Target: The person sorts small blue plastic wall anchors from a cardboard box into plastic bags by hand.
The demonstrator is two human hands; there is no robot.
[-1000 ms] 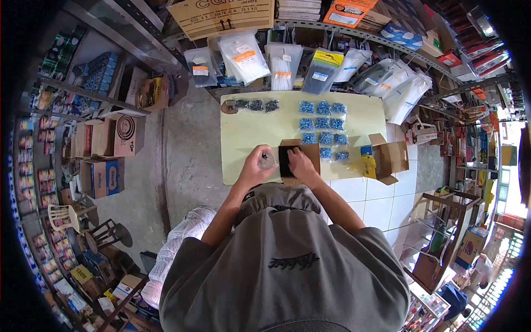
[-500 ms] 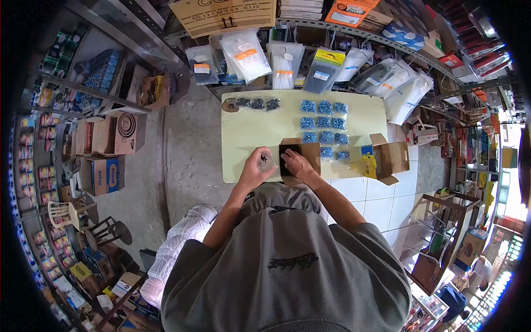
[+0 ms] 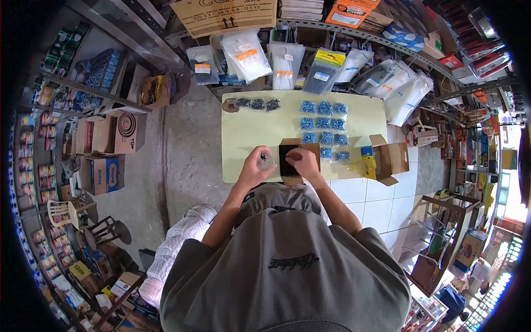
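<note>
My left hand [image 3: 255,168] is closed around a small clear plastic bag [image 3: 267,161], its mouth facing up, with a few small black pieces at the bottom. Just to its right stands an open cardboard box [image 3: 312,150] filled with something dark, too small to make out. Over this box is my right hand [image 3: 305,162], fingers pinched together above the dark contents; what they hold is hidden. Several clear packs of blue pieces [image 3: 325,123] lie in rows beyond the box. Farther left, packs of black pieces [image 3: 257,104] lie in a line.
A pale yellow table [image 3: 238,138] carries all of this. At its right edge sits another open carton [image 3: 394,157]. Plastic packs [image 3: 246,55] hang from the shelf at the back. A white wrapped bundle [image 3: 180,249] lies on the floor at left.
My right hand has lifted slightly out of the box and shifted right, its fingers now drawn together. My left hand and the bag have stayed nearly still.
</note>
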